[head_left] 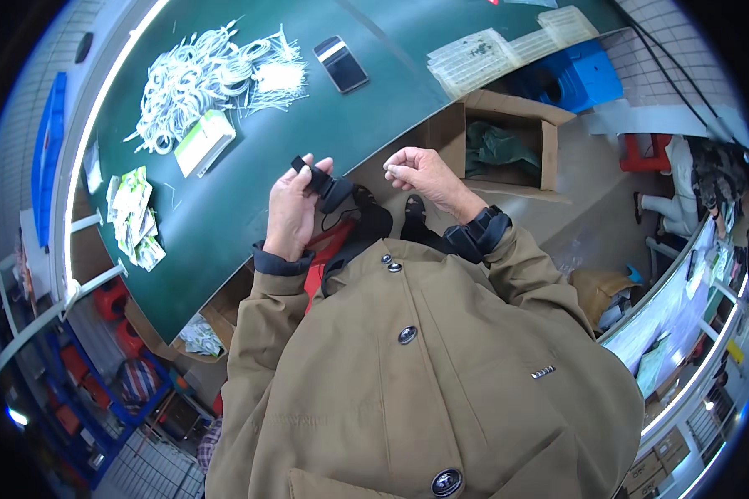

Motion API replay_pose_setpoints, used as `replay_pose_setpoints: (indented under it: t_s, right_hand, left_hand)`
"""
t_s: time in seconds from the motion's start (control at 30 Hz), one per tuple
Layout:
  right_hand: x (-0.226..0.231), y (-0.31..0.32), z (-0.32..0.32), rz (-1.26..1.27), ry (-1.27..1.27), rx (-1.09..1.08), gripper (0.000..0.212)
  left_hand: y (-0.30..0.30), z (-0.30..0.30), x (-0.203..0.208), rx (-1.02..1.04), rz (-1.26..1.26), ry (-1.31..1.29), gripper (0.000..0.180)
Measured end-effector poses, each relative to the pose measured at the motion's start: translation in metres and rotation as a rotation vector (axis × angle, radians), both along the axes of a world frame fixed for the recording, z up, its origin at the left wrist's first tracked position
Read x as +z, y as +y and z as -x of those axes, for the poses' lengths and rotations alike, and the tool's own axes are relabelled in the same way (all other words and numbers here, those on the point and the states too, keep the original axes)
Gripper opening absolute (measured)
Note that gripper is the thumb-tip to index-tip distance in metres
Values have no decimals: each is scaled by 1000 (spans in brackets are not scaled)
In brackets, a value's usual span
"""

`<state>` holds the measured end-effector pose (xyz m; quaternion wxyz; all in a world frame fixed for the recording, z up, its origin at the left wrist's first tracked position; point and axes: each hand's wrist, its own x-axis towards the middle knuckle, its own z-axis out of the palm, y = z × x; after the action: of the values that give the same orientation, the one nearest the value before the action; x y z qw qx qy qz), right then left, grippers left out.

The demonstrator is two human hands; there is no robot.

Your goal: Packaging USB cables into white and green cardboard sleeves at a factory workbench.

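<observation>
My left hand (291,204) is closed on a black strap with a boxy black device (331,191), held just off the front edge of the table. A thin dark cord hangs below it. My right hand (424,173) is in the air to the right, thumb and fingers pinched together. Whatever it may hold is too small to make out. Around my right wrist sits a black band with a dark block (479,234). On the green table (250,200) beyond my left hand lie a big heap of white cables (195,87), a white-and-green box (205,143) and a phone (339,64).
Green-and-white packets (133,218) lie at the table's left end. Pale translucent trays (474,60) rest along its far right edge. An open cardboard box (549,154) with dark green plastic inside stands right of my right hand, near a blue bin (587,76). Another person (682,187) is at far right.
</observation>
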<state>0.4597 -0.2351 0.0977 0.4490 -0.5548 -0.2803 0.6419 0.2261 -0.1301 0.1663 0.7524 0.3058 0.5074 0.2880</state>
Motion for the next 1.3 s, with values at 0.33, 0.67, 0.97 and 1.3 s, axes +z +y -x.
replay_pose_setpoints:
  t_s: [0.33,0.67,0.97,1.3]
  right_hand:
    - [26,51,57,-71,-87,232,33]
    - [36,104,99,-66,-83,443,44]
    - [31,117,112,-189,-228,536,51]
    - [36,124,114,-96,-183,505,45]
  left_hand:
    - [15,36,10,-79,-89,-51,58]
    - [24,67,12,-48,-112,-177,48]
    - [33,64,4,-84,-108,-172,69]
    - [39,94,-4,-48,-56,-123,81]
